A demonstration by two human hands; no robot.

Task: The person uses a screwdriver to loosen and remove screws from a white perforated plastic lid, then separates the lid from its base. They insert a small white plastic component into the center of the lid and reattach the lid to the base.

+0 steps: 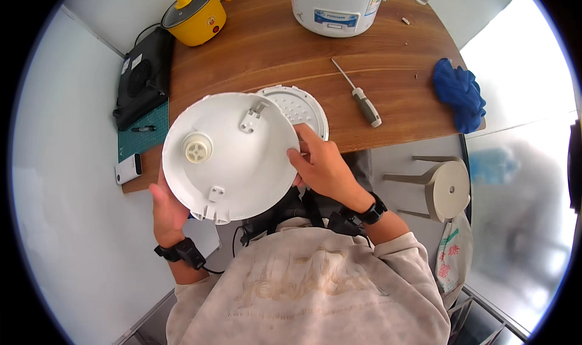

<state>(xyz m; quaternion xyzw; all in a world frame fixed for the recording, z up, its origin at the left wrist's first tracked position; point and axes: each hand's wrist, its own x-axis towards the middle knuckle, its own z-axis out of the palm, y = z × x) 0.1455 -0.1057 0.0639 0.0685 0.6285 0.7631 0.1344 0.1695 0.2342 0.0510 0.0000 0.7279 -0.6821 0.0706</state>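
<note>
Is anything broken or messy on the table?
The lid is off the white cooker and held in both hands. A perforated plate lies loose beside a screwdriver, with small bits scattered. Nothing looks spilled.

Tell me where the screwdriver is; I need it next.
In the head view the screwdriver lies on the wooden table, right of centre, between the perforated white disc and the blue cloth, untouched by either hand.

A screwdriver (362, 99), blue cloth (459, 93) and yellow pot (195, 16) lie on the wooden table (267, 51).
</note>
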